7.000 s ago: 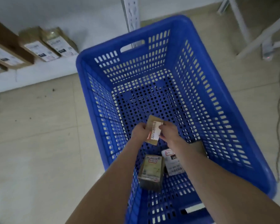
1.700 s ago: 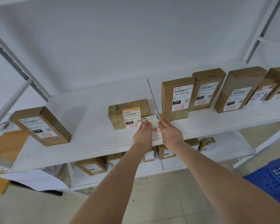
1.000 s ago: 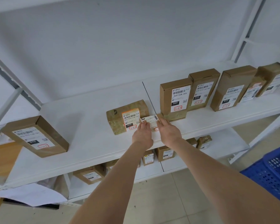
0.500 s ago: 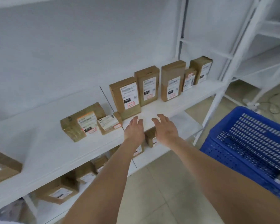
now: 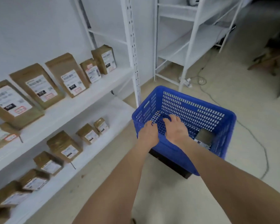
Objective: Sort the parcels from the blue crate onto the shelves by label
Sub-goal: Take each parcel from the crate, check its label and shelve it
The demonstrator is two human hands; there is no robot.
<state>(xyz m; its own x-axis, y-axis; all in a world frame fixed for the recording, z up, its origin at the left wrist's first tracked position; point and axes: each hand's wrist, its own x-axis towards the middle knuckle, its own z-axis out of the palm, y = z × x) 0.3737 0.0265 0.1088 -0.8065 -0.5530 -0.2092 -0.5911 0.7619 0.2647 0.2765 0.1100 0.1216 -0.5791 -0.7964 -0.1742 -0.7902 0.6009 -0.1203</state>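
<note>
Both the left hand (image 5: 148,133) and right hand (image 5: 176,128) overlap the blue crate (image 5: 192,108) rim.

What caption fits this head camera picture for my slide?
The left hand and right hand reach to the blue crate, one parcel visible inside, beside shelves of labelled parcels.

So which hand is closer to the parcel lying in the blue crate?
Right. The right hand is inside the blue crate, close to the parcel; the left hand is over the crate's near wall, farther off.
</note>
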